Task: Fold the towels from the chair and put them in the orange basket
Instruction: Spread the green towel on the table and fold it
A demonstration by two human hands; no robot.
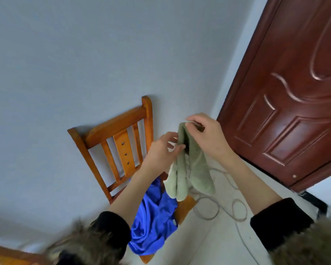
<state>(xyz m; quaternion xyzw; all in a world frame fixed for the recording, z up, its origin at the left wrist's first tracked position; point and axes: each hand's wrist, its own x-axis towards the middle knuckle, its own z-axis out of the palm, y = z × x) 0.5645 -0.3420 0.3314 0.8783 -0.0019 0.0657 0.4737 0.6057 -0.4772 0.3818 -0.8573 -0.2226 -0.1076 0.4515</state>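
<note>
Above the chair (111,138), my right hand (208,136) pinches the green towel (189,173); my left hand (160,150) fingers curl round its side.

The blue cloth (153,219) covers most of the chair (111,142) seat, and blurred fur cuffs (88,243) run off the bottom edge.
</note>
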